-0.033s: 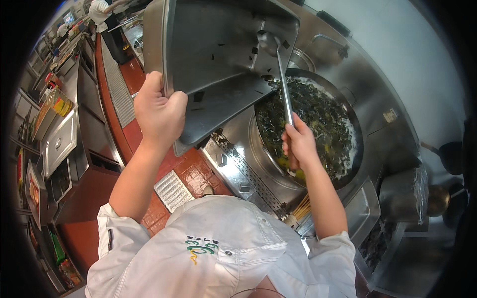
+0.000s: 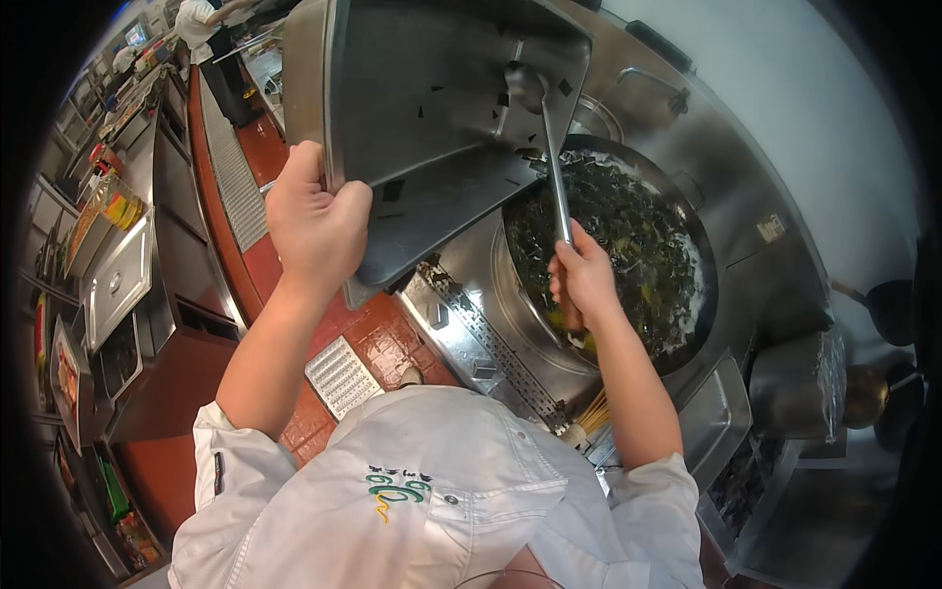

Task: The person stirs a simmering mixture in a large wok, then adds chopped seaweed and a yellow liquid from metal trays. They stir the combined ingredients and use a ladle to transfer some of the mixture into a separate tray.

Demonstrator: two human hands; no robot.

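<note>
A: What's the left hand (image 2: 319, 211) doing?

B: It's fisted round the near left rim of the pan (image 2: 402, 79), fingers curled in and thumb folded beside them.

A: How does the pan sit?

B: It's held up and tipped, its inside turned toward the person. Its lower right side hangs over the far left edge of the wok (image 2: 699, 339).

A: Anything in it?

B: Dark scraps (image 2: 392, 189) stick to the metal here and there.

A: And the right hand (image 2: 586, 275)?

B: Wrapped round the ladle (image 2: 557, 187), gripping low on the handle, with the brown end poking out below the fist. The ladle's bowl is up at the right part of the pan's inside. Whether it touches the metal, I can't tell.

A: What's in the wok?

B: Dark greens (image 2: 628, 216) in liquid, with pale foam along the right side. The right hand and forearm pass above them.

A: What's around?

B: Thin sticks (image 2: 595, 412) under the right forearm, a shallow tray (image 2: 721, 398) beside the wok, and a pot (image 2: 785, 388) further right. A lid (image 2: 116, 283) lies on the left counter, and a co-worker (image 2: 201, 34) stands far off at upper left.
</note>
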